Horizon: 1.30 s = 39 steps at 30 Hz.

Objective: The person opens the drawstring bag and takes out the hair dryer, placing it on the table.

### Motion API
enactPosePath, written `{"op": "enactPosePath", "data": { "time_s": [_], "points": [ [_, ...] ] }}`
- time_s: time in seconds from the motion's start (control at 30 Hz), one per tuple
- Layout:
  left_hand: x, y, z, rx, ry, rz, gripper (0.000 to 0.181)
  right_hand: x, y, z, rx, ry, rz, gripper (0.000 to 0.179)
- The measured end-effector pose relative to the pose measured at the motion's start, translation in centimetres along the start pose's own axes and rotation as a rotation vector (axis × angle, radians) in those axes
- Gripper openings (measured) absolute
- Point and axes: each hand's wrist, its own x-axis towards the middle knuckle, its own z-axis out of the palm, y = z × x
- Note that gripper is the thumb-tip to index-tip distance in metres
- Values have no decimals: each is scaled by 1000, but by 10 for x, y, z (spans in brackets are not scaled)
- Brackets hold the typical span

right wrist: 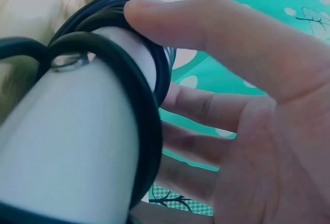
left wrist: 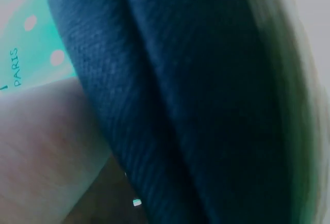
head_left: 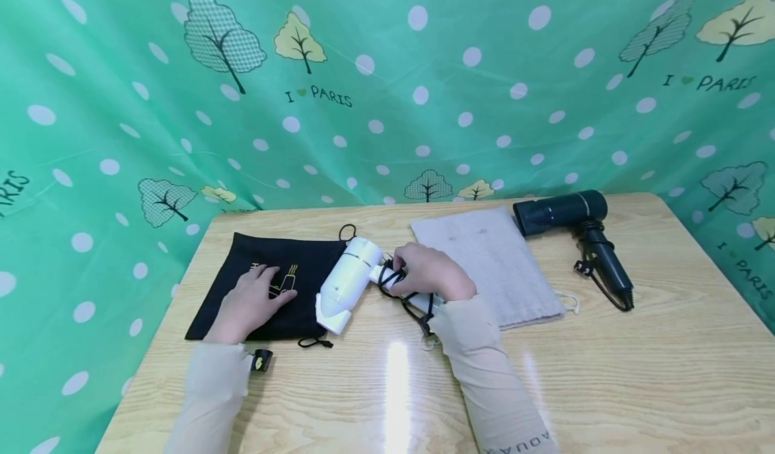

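My right hand [head_left: 426, 270] grips the handle of a white hair dryer [head_left: 351, 276], whose black cord [head_left: 424, 318] is wound about that handle. In the right wrist view the thumb [right wrist: 170, 22] presses on the cord loops, with the other fingers on the handle's far side. The dryer's barrel lies tilted along the right edge of a black drawstring bag [head_left: 242, 252] with a gold print. On this bag rests my left hand [head_left: 251, 303], its fingers spread and relaxed. Dark cloth fills most of the left wrist view and hides the fingers.
A grey cloth bag [head_left: 478, 259] with a white drawstring lies right of the dryer. Beyond it is a black hair dryer [head_left: 560, 213], its cord wrapped on the handle. A green patterned curtain [head_left: 387, 144] hangs behind the wooden table [head_left: 654, 373].
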Motion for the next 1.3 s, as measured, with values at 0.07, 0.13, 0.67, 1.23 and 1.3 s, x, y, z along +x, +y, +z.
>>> {"op": "enactPosePath", "data": {
  "time_s": [0.07,0.13,0.67,1.23,1.3],
  "points": [
    [0,-1,0,-2,-4,-6,72,1,0,0,-16,8,4,27],
    [-1,-2,0,-11,-9,-9,73,2,0,0,-23,9,7,27],
    [2,-12,-1,-40,-52,-1,75,1,4,0,33,30,24,28],
    [2,-17,-3,-83,-70,41,72,-1,12,-4,54,80,50,28],
    [2,-17,-4,-92,-74,49,73,-1,13,-4,59,88,58,27]
  ]
}}
